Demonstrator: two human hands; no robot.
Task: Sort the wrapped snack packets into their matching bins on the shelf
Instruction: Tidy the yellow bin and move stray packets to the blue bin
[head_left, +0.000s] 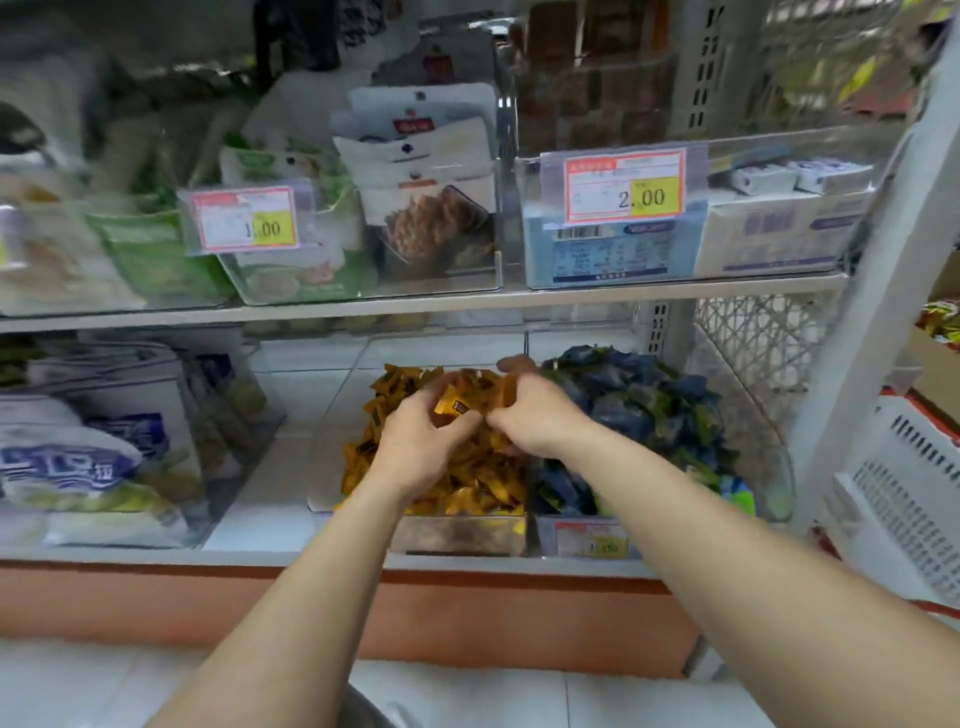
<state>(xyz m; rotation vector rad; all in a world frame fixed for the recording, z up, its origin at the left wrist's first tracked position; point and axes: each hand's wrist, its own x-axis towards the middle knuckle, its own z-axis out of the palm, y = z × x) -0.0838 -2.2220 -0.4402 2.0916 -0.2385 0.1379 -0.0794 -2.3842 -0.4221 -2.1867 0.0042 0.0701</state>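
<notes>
Left hand (421, 441): the fingers are curled round one orange packet (453, 405), which is held just above the pile.
Right hand (537, 415): the fingers are bent down into the same pile, close beside the left hand; whether anything is gripped cannot be told.
Orange pile (467, 483): heaped in a clear bin (457, 538) on the lower shelf (260, 525), partly covered by both hands.
Blue pile (649, 410): heaped in the next bin (774, 478) to the right, with a few green wrappers (737, 499) seen at its front corner.
Left side: white bags (78, 457) are stood well apart from the orange pile.
Upper shelf (415, 304): green packs (156, 254), cracker packs (431, 213) and pale boxes (779, 234) are kept in clear bins behind two price tags (247, 221).
Right side: a white post (878, 270) and mesh panel (753, 343) close off the shelving; a white basket (914, 499) is set beyond.
Below: an orange-brown plinth (156, 603) is met by white floor tiles (571, 696).
Sharpness: much of the upper shelving is blurred.
</notes>
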